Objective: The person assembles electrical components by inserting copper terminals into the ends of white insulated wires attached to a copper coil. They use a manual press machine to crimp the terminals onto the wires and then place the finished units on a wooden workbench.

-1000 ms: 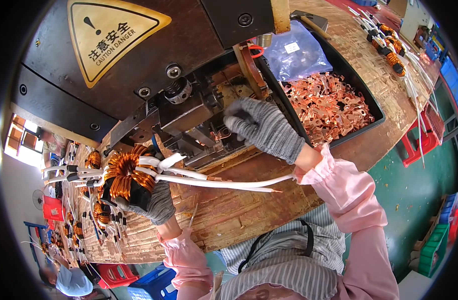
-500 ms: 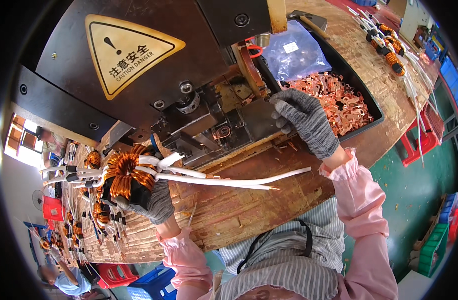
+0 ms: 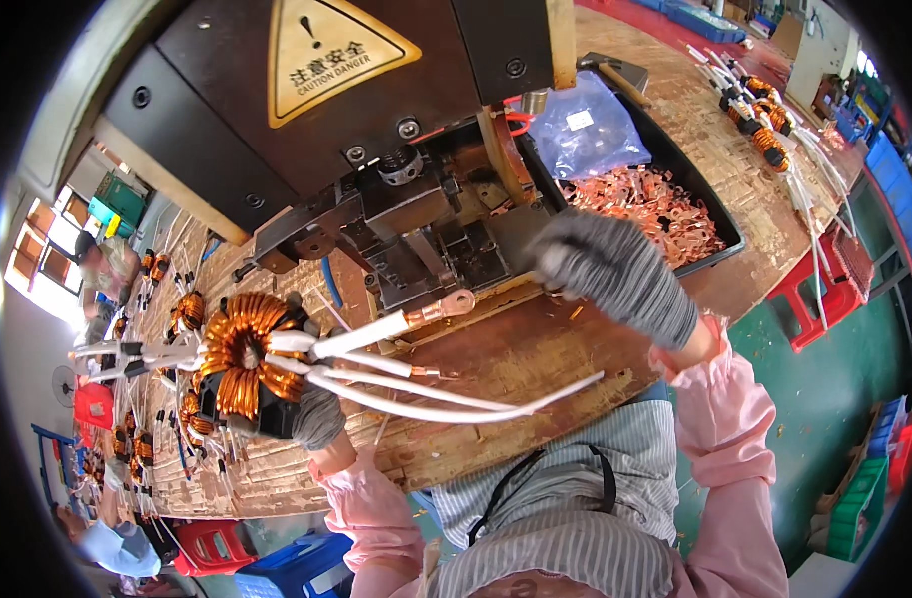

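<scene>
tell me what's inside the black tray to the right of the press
The black tray holds a heap of copper ring terminals and a clear plastic bag. What the bag contains, and the tray floor beneath, cannot be seen.

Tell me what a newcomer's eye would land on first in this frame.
Probably the copper-wound toroidal coil at lower left, held in the gloved left hand, its white leads fanning right; one carries a copper ring terminal. Above looms a dark press machine with a yellow warning triangle. The gloved right hand hovers before a black tray of copper terminals.

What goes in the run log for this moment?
left hand: gripping copper coil | right hand: beside terminal tray | leads: one lug crimped
</scene>
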A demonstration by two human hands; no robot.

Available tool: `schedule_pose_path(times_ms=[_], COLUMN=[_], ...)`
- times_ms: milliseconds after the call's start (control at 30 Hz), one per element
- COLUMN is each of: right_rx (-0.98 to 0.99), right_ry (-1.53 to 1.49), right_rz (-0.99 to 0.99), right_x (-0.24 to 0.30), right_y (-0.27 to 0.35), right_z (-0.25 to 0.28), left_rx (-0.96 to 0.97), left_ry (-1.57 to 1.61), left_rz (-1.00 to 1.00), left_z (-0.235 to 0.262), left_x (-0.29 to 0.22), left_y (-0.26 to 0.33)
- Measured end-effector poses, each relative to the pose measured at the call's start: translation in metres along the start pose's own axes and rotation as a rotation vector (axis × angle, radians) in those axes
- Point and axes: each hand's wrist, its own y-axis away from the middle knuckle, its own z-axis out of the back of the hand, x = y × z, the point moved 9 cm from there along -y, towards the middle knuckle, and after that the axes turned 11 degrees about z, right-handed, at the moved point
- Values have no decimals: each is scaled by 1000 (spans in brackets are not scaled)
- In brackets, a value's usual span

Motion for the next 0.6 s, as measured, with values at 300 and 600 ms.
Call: schedule_pose_path(times_ms=[300,600], right_rx=[515,308], right_ry=[604,-223], right_rz=[393,252], right_x=[119,139], right_y=[42,102], right_z=[-122,-15], left_rx=[-344,-292], left_ry=[-103,-93], left_rz=[223,400], left_z=[-6,-58], left_x=[31,75], left_y=[76,88])
